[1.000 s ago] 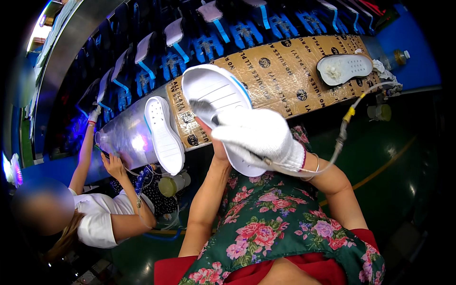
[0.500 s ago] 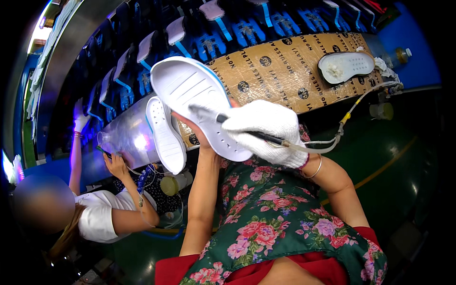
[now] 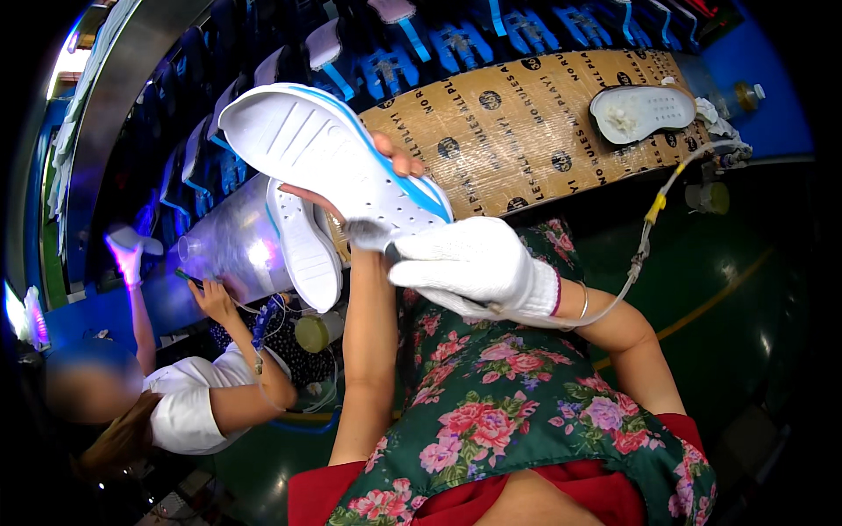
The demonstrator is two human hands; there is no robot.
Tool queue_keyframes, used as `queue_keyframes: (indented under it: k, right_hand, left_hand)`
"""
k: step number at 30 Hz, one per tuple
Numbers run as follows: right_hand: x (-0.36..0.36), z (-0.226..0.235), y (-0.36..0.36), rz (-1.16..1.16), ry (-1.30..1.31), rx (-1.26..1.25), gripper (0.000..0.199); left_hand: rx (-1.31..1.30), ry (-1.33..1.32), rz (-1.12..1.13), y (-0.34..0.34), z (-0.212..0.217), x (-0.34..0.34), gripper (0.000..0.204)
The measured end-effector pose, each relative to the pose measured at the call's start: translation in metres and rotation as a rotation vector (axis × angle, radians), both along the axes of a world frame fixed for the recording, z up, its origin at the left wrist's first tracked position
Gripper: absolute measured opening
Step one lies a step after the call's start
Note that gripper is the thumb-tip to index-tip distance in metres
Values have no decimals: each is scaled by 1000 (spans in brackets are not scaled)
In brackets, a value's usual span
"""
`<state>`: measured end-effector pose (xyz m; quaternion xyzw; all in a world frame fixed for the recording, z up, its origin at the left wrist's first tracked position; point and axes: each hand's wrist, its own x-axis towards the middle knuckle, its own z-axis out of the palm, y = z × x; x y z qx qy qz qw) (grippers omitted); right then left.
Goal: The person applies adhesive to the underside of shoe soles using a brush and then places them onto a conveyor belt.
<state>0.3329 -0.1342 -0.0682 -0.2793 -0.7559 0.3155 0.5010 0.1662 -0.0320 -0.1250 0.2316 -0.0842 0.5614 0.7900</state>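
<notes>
My bare left hand (image 3: 399, 156) holds a white shoe sole (image 3: 307, 145) with a blue side stripe, gripping it from beneath with the fingers over its far edge. The sole is tilted, so its grooved face and blue edge both show. My right hand (image 3: 478, 267), in a white knit glove, is closed around a brush whose handle it mostly hides. The blurred bristles (image 3: 368, 234) are at the sole's near edge, by its narrower end. A thin clear hose (image 3: 627, 280) runs toward this hand. Another white sole (image 3: 307, 254) lies just left of my left forearm.
Printed cardboard (image 3: 517, 131) covers the bench; a pale dish shaped like a sole (image 3: 645, 114), holding whitish residue, sits on it. Behind stands a rack of blue clamps (image 3: 460, 44) with shoe parts. To the left a co-worker (image 3: 197, 394) works beside a clear plastic cylinder (image 3: 232, 237).
The held sole has shifted left and rolled, showing more of its blue edge. My right hand and the brush have moved left and down along it. The co-worker's gloved hand has lowered.
</notes>
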Motion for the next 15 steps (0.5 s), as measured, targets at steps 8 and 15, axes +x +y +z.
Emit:
queue_keyframes:
  k: [8,15]
  right_hand:
    - [0,-6,-1,-120,-106,242,37]
    - [3,-7,11,-222,-16,248,29]
  left_hand:
    - [76,-16,10,15,1,-7,104]
    - [-12,75,-79,18,15,-10,118]
